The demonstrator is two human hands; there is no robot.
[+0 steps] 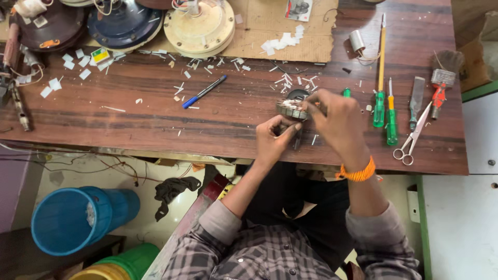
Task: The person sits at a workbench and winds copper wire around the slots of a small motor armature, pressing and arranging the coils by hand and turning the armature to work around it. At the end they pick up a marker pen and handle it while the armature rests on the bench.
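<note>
— Two hands at work, item one: what do they hold?
— A small ring-shaped motor stator (292, 108), wound core with pale insulation on top. The left hand (273, 139) props it from below, fingers curled and pinching its near edge; the right hand (334, 120) comes over the top, fingertips pressed onto the rim. It is held just above the desk (155, 119), near the front edge, apparently so that both sides stay within reach.

— Item two, tools?
— Just right of the right hand: a long screwdriver with a green handle (380, 78), a shorter green screwdriver (391, 116), a flat scraper (416, 101), scissors (413, 137), a red-handled brush (441, 83). They lie side by side, handles toward the person, likely for a quick pick-up.

— Item three, left of the hands?
— A blue pen (204, 92), well apart, among scattered white paper slips (67, 62). Beyond the hands, three round fan motor housings (199, 26), partly on a cardboard sheet (280, 36).

— Below the desk?
— A blue bucket (72, 220) on its side, left of the person's knees.
</note>
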